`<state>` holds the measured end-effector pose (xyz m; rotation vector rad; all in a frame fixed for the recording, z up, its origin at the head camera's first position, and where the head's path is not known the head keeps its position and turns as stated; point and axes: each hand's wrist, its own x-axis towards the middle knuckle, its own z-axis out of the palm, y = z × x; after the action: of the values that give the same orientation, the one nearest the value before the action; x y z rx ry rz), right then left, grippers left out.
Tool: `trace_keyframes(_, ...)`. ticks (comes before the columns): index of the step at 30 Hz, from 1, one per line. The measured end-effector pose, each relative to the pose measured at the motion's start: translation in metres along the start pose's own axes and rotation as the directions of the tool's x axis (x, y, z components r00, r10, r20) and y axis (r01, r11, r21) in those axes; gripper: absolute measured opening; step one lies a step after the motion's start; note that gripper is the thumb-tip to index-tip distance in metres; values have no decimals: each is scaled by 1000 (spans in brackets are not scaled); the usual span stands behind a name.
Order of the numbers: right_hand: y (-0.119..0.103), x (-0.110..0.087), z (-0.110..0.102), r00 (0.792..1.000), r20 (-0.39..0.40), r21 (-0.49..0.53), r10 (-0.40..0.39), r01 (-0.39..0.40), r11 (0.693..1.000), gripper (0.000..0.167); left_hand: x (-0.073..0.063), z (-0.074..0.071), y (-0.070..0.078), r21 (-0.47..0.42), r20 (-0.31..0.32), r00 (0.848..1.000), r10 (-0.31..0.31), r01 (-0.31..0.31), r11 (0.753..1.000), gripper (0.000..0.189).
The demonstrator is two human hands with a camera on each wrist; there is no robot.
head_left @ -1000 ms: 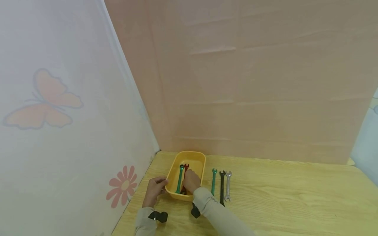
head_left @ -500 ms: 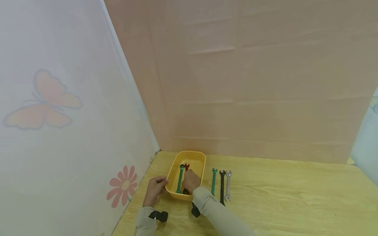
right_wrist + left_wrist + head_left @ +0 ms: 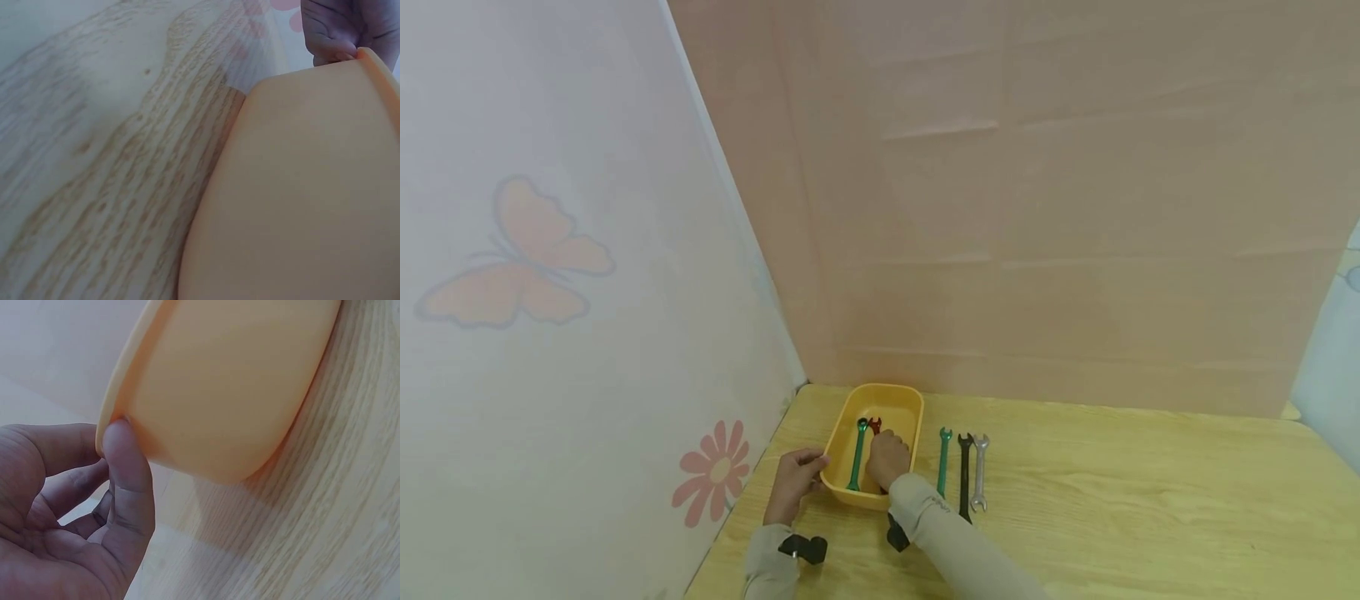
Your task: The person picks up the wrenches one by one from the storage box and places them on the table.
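Wood-grain bench [image 3: 1112,483] under both hands; tan wall [image 3: 1037,208] beyond fingers, white wall [image 3: 587,417] with printed flower left of them. Yellow tray [image 3: 897,405] on bench, left hand [image 3: 792,485] pinching its near-left rim. Right hand [image 3: 889,460] inside tray, fingers curled round red wrench [image 3: 876,425], forked end pointing away past them, long axis roughly along tray. Green wrench [image 3: 857,460] left of right fingers; three wrenches [image 3: 965,475] right, on bench.

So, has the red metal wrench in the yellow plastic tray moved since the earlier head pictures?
Yes, slightly: against the tray, the red wrench has shifted its near end toward the right wall.
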<state>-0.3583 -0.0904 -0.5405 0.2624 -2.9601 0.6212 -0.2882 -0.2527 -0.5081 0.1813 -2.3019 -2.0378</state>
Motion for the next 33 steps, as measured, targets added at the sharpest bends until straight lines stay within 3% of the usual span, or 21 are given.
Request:
trace_keyframes(4, 3, 0, 1, 999, 35, 66, 5, -7, 998, 14, 1, 0, -4, -3, -4, 1000, 12, -12, 1000, 31)
trace_keyframes(9, 6, 0, 3, 998, 60, 132, -13, 5, 991, 14, 11, 0, -21, -3, -23, 1000, 6, -7, 1000, 30)
trace_keyframes(15, 7, -1, 3, 994, 103, 246, -40, 14, 969, 34, 22, -3, -37, 7, -38, 999, 8, -7, 1000, 31)
trace_keyframes(21, 7, -3, -1, 990, 132, 375, -49, -5, 927, 42, 20, -2, -36, -1, -55, 998, 1, -1, 1000, 31)
trace_keyframes(33, 9, -2, -9, 986, 155, 462, -68, -11, 887, 44, 23, -2, -33, 3, -47, 999, 14, -14, 1000, 30)
